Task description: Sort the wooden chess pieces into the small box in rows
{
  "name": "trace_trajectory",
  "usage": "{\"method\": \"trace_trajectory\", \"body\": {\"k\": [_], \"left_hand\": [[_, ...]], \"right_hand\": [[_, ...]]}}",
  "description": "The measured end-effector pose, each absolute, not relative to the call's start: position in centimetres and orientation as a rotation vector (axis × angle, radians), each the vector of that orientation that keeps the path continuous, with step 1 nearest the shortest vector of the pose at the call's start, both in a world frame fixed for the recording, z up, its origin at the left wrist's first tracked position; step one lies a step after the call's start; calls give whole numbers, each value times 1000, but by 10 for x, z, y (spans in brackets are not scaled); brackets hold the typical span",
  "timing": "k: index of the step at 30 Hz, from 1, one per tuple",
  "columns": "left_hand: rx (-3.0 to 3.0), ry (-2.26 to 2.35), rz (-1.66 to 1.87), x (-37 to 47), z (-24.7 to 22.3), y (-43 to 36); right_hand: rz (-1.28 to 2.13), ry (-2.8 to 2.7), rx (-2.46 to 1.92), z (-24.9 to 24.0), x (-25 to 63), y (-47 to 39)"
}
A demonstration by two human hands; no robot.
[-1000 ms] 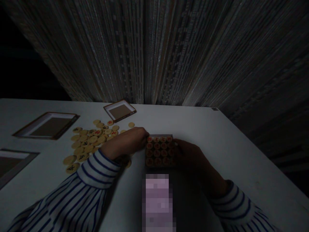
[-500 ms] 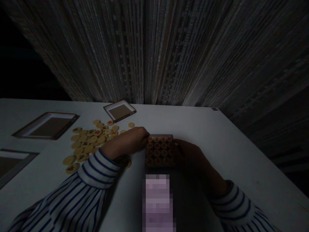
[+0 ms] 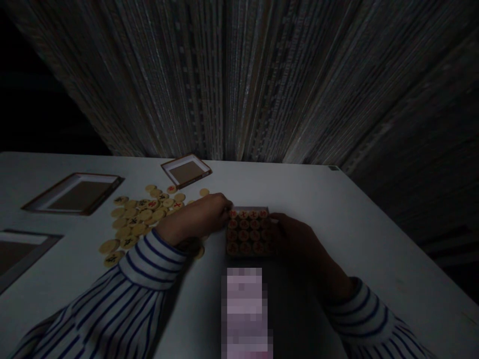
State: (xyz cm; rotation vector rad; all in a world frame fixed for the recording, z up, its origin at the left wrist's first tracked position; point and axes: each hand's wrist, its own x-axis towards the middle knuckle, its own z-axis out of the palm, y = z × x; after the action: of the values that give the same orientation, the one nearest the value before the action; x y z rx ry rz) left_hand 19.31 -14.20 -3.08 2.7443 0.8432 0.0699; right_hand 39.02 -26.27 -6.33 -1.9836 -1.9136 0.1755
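Observation:
In front of me on the white table sits a small box (image 3: 250,258) of round xiangqi pieces with red characters (image 3: 244,235), set in rows. My left hand (image 3: 211,212) is closed, its curled fingers gripping the box's left side near the far corner. On the opposite side, my right hand (image 3: 295,237) holds the box's right edge, with fingertips over the right-hand column of pieces. Shadow hides much of the right fingers. Left of my left hand lies a loose heap of wooden xiangqi pieces (image 3: 145,215), some face up with black or red characters.
An open shallow tray (image 3: 88,210) lies on the left of the table (image 3: 374,259), and a smaller one (image 3: 177,184) stands behind the heap. Part of another tray (image 3: 48,243) shows at the left edge. A string curtain (image 3: 239,80) hangs behind the table.
The fingers of my right hand have shifted slightly inward over the right column of pieces. My left hand stays at the box's left side. The view has shifted slightly.

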Motion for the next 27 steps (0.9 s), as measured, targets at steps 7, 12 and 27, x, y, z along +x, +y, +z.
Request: {"method": "trace_trajectory", "body": {"k": [7,12,27], "left_hand": [[2758,997,272,188,-16,-143],[2764,1047,380,183,-2,-148],[2695,1124,708,153,19,-174]], "right_hand": [[133,-1754,-2026,-63,391,-266],[65,-1724,-1930,-64,396,-266],[-65,-1709,-1817,-68,398,-266]]}}
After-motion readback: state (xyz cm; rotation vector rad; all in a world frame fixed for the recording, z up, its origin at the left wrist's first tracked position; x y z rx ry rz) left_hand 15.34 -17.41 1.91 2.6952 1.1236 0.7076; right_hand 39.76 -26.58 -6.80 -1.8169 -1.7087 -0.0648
